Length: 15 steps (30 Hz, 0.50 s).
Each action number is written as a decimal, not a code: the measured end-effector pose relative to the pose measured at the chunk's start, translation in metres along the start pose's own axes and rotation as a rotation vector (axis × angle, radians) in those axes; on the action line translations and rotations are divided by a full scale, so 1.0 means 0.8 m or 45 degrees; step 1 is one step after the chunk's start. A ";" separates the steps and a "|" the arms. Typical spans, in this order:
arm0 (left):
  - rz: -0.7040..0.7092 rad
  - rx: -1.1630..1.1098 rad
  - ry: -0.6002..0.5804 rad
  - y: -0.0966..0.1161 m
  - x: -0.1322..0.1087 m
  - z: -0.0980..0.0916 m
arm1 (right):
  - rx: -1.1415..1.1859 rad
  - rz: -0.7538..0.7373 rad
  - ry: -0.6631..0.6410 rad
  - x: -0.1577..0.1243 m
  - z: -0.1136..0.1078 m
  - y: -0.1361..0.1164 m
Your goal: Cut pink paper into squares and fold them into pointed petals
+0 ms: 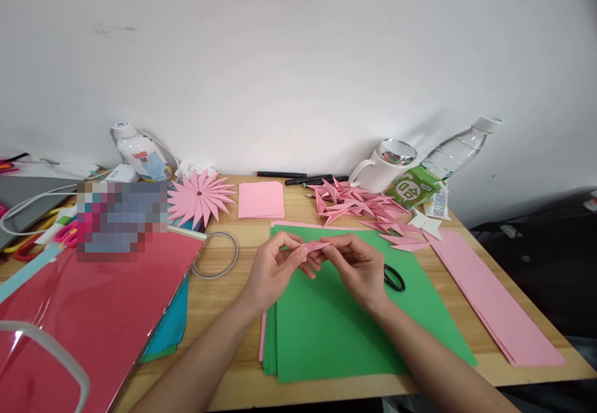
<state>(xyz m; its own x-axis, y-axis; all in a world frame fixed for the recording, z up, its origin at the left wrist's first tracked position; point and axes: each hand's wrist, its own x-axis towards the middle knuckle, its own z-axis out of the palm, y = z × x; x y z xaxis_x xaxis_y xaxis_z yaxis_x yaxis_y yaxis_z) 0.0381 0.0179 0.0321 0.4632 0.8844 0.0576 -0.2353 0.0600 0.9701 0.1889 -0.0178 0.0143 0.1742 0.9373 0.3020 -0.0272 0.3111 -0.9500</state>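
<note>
Lying left of the green sheets (336, 338): a grey ring (237, 254), apart from their edge, bare tabletop (249, 229) between. Over the sheets' far part, left hand (275, 267) and right hand (361, 270) grasp a small folded pink piece (316, 246) between thumbs and fingers; open green surface on the near side. Right of the sheets, a gap of tabletop separates their edge from long pink strips (499, 301).

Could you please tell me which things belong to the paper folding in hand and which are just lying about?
Likely part of the job:
folded pink piece in left hand and right hand
pointed pink pieces
pink square sheets
pink paper wheel

Probably just lying about:
white mug
green box
clear bottle
</note>
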 end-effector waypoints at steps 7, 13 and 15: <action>0.157 0.079 0.050 -0.003 -0.002 -0.002 | 0.200 0.108 -0.141 0.004 -0.002 -0.003; 0.256 0.168 0.037 -0.009 -0.004 0.000 | 0.106 0.077 0.010 0.006 0.000 -0.003; 0.264 0.177 0.030 -0.010 -0.004 -0.001 | 0.056 0.070 0.025 0.007 0.000 -0.004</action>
<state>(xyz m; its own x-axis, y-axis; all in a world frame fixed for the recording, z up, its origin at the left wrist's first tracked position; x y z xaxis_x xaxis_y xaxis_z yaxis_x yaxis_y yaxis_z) 0.0383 0.0151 0.0237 0.3971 0.8816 0.2551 -0.2028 -0.1868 0.9612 0.1903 -0.0134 0.0188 0.1909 0.9500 0.2471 -0.0802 0.2660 -0.9606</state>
